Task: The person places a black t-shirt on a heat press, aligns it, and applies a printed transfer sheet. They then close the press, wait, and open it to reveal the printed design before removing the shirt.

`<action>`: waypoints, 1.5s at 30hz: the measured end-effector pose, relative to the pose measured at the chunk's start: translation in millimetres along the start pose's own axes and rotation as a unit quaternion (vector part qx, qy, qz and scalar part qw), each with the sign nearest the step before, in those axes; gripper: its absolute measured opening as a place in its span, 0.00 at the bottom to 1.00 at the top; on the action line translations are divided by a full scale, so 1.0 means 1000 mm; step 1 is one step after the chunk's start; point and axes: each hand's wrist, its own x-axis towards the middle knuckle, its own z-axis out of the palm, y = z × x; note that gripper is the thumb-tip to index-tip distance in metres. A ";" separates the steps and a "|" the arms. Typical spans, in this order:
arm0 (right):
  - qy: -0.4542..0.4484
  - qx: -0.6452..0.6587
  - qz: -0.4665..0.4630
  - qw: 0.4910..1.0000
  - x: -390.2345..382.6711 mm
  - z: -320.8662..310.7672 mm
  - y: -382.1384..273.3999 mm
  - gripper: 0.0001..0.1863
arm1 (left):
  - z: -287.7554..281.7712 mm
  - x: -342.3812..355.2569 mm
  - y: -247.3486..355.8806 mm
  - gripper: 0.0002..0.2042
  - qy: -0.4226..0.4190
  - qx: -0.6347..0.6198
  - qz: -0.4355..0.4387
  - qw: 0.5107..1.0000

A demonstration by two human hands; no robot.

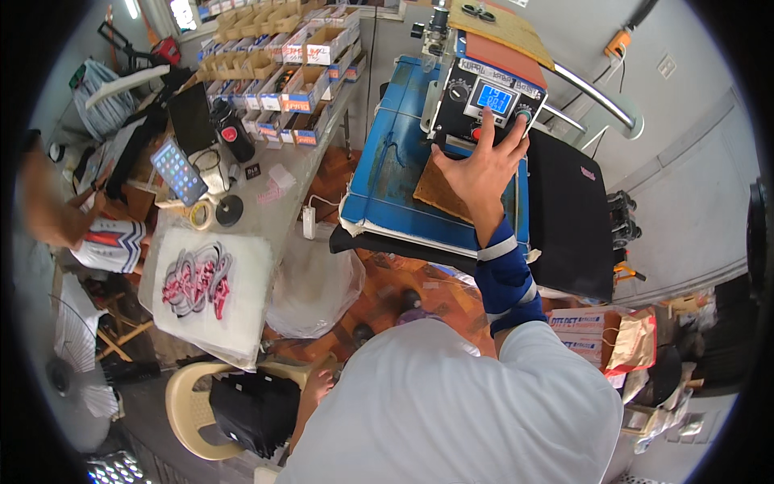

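Note:
My right hand, in a blue sleeve with grey bands, reaches up to the control box of a heat press. Its fingers are spread and hold nothing. One fingertip is at the green button on the right of the panel; another covers the area by the red button. A lit blue display sits above them. Under the hand lie the press's blue bed and a brown pad. My left hand hangs low beside a chair, its fingers mostly hidden.
To the left, a table bears a printed sheet, a phone, tape and a black bottle. Boxes stand behind. Folded black cloth lies on a cream chair. Another person's arm shows far left.

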 end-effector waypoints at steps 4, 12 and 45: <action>0.062 -0.024 -0.046 0.997 -0.005 0.013 0.003 0.59 | 0.044 -0.008 -0.043 0.16 0.071 -0.184 -0.100 0.975; -0.052 -0.009 0.039 0.998 -0.002 -0.002 -0.015 0.59 | 0.051 0.096 -0.029 0.15 -0.130 0.122 -0.065 0.982; -0.157 0.396 -0.248 0.870 0.062 -0.392 0.513 0.08 | 0.506 0.191 0.740 0.54 -0.358 -0.570 0.174 0.719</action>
